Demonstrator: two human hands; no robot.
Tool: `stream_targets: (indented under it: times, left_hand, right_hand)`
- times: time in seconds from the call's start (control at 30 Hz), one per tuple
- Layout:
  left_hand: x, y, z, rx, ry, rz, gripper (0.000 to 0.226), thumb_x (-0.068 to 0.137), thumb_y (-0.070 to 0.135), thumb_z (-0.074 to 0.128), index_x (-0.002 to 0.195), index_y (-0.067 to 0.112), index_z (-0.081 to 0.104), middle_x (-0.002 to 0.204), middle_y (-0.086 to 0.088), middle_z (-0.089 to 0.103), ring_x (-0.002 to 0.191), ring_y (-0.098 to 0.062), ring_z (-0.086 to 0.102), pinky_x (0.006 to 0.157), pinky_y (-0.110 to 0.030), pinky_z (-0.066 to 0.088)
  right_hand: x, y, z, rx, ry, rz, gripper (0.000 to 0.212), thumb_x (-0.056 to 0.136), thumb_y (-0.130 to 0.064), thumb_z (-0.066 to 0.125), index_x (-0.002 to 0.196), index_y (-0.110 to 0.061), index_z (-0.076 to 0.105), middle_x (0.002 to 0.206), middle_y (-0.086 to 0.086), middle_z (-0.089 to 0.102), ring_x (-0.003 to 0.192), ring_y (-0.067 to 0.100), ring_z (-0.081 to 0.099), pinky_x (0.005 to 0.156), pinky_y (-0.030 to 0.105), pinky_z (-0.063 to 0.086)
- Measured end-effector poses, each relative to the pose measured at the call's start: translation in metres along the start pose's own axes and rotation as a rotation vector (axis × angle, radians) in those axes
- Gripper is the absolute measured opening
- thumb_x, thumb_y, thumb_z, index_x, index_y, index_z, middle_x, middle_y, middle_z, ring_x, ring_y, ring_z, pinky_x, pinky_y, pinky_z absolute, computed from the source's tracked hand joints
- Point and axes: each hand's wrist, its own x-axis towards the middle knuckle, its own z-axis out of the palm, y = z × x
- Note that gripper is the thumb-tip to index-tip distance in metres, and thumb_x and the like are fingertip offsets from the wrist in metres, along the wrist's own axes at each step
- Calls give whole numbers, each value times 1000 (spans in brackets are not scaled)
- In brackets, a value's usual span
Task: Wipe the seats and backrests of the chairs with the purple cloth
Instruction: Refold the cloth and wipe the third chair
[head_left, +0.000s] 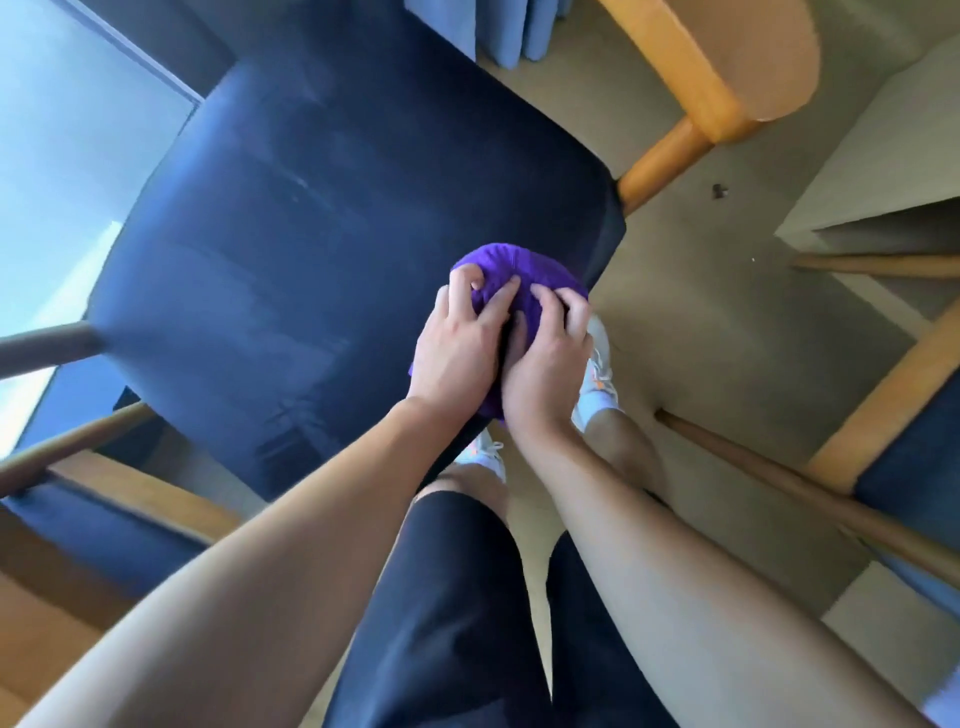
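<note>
Both L hand (457, 348) & R hand (545, 364) fingers (496, 306) clamp purple cloth (514, 265) at chair seat (311, 208) edge.

Beige floor (727, 322) runs from the centre out to 3 o'clock, with a small dark speck (719, 191) toward 2. Blue curtains (519, 31) hang at 12 o'clock. At 9 to 10 o'clock a pale glass tabletop (62, 130) catches bright daylight.
</note>
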Motion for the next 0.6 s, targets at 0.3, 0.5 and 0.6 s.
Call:
stream_targets:
  times: [0.3, 0.5, 0.6]
  left_hand:
    - [60, 55, 0, 40, 147, 108, 43, 95, 31, 42, 130, 18, 63, 127, -17, 54, 101, -32, 54, 72, -36, 48]
    - [75, 46, 28, 118, 44, 58, 42, 104, 33, 40, 145, 30, 47, 145, -10, 39, 115, -30, 45, 94, -42, 42]
    - [71, 47, 31, 115, 58, 74, 41, 104, 29, 40, 144, 27, 48, 144, -12, 39, 113, -31, 46, 96, -42, 43]
  right_hand:
    - [56, 15, -32, 183, 242, 26, 28, 95, -5, 59, 122, -1, 65, 124, 18, 56, 111, 32, 57, 100, 40, 44]
    - [76, 46, -21, 238, 146, -11, 30, 95, -5, 61, 124, 1, 63, 128, 21, 52, 121, 35, 53, 106, 43, 41]
    - [72, 47, -19, 317, 145, 18, 30, 94, -5, 62, 123, 2, 62, 127, 21, 51, 121, 33, 53, 105, 40, 42]
